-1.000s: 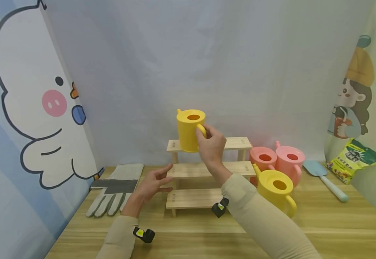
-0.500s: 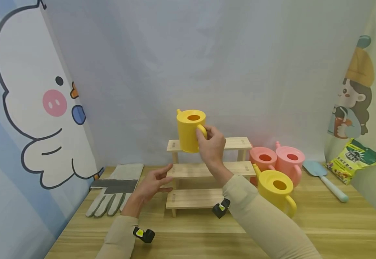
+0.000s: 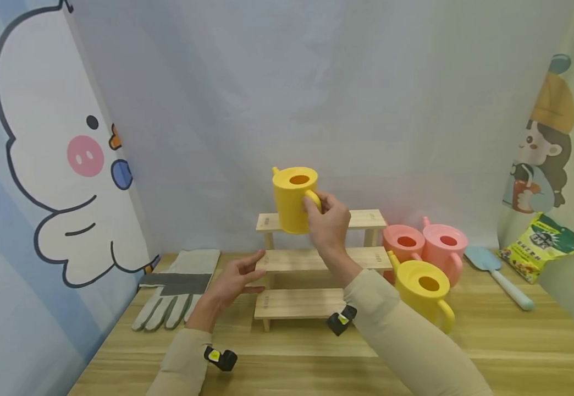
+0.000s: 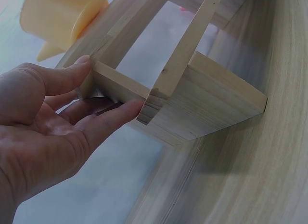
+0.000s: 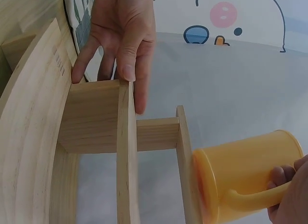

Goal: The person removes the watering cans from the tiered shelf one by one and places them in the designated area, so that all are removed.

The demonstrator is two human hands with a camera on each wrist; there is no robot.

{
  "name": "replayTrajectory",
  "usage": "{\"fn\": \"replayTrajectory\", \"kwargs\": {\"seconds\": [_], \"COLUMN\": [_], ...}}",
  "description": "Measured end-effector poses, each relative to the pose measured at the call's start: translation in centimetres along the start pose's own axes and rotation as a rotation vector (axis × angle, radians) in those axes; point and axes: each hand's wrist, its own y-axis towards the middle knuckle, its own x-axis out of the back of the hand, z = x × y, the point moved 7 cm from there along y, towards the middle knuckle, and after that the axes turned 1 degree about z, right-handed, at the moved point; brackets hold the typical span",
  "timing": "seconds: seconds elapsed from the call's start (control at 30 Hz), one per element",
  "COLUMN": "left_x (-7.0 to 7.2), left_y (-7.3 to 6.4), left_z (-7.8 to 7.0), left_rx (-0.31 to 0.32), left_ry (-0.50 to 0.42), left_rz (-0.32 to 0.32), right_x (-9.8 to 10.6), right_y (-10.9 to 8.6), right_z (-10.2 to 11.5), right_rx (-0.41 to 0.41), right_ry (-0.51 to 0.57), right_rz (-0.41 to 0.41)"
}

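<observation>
In the head view my right hand (image 3: 330,223) grips the handle of a yellow watering can (image 3: 294,206). The can is upright at the top tier of a three-tier wooden shelf (image 3: 316,259), its spout pointing back and left. In the right wrist view its base is right against the top board; whether its weight rests there I cannot tell. My left hand (image 3: 231,281) touches the shelf's left end with thumb and extended fingers. The left wrist view has the thumb (image 4: 79,70) at a board's edge and a finger (image 4: 118,115) along the wooden side.
Right of the shelf stand another yellow watering can (image 3: 423,291) and two pink ones, at the back (image 3: 445,247) and partly hidden (image 3: 401,236). Farther right lie a blue trowel (image 3: 502,278) and a yellow-green packet (image 3: 539,245). Work gloves (image 3: 178,286) lie left. A curtain (image 3: 208,137) hangs behind.
My right hand and the yellow watering can have shifted slightly right in the head view. The left hand stays at the shelf's left end.
</observation>
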Motion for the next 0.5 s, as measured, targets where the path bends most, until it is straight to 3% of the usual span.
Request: {"fn": "replayTrajectory", "kwargs": {"seconds": [0.2, 0.5], "left_x": [0.0, 0.0], "left_y": [0.0, 0.0], "left_z": [-0.1, 0.0], "left_rx": [-0.001, -0.001], "left_ry": [0.001, 0.011], "left_rz": [-0.002, 0.000], "right_x": [1.4, 4.9], "right_y": [0.3, 0.2], "right_z": [0.5, 0.5], "right_rx": [0.002, -0.070], "right_ry": [0.006, 0.002], "right_rz": [0.000, 0.001]}}
